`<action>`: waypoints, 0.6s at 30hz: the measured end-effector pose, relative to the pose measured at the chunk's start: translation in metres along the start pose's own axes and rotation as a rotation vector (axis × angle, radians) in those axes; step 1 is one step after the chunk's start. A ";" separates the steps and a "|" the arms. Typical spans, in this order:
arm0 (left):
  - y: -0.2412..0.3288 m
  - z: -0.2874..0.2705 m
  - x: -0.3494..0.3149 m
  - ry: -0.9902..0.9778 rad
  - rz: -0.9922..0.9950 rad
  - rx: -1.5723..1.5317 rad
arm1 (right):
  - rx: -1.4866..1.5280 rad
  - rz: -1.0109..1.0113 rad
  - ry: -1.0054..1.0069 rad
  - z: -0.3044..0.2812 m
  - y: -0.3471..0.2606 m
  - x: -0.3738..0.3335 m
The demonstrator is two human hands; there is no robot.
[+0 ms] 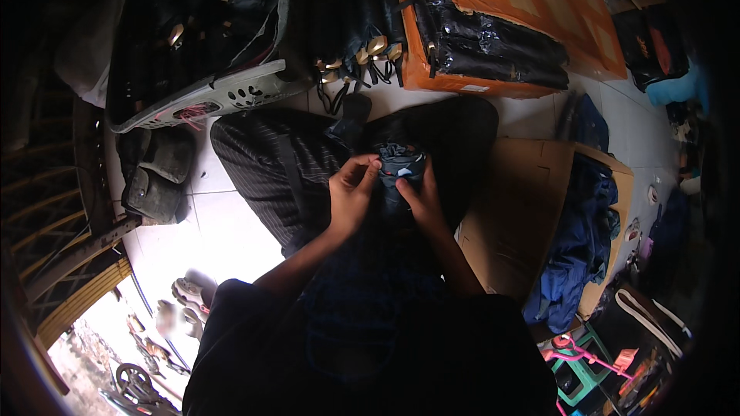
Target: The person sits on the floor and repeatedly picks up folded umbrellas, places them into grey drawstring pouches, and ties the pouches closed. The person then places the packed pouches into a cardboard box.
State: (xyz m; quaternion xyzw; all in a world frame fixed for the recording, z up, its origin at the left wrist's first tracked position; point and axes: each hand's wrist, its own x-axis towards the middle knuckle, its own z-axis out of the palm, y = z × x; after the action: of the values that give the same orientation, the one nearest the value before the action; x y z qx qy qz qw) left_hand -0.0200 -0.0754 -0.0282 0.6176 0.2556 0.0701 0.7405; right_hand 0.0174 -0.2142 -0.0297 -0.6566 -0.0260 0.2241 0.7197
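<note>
Head view, clock positions taken from the picture centre. Hands: two. Bundle in work: one, a dark gathered fabric bundle just above centre, between the person's two striped trouser legs. Containers: three, namely a grey crate at 10 to 11 o'clock, an orange carton at 1 o'clock and a brown box at 3 to 4 o'clock, containing blue fabric.

Left hand: forearm from 7 o'clock; thumb and fingers closed narrowly at the bundle's 9 o'clock edge. Right hand: forearm from 5 o'clock; gripping the bundle's 3 o'clock side, thumb across the front.

Markings: one white patch on the bundle, possibly a label; too small to read.
</note>
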 end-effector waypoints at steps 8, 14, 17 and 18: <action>-0.012 -0.004 -0.001 -0.187 0.122 0.146 | -0.022 0.093 -0.115 -0.023 0.003 -0.004; 0.001 -0.006 0.002 -0.265 0.378 0.518 | 0.127 0.048 -0.168 -0.026 0.002 -0.002; 0.003 -0.009 0.010 -0.246 0.520 0.715 | 0.100 0.066 -0.137 -0.026 0.006 -0.003; 0.009 -0.008 0.011 -0.221 0.519 0.726 | 0.096 0.060 -0.129 -0.026 0.006 -0.003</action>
State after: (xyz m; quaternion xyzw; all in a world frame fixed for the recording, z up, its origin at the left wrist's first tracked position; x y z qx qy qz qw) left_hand -0.0126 -0.0620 -0.0236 0.8843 0.0197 0.0929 0.4571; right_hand 0.0219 -0.2394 -0.0388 -0.6062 -0.0417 0.2883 0.7401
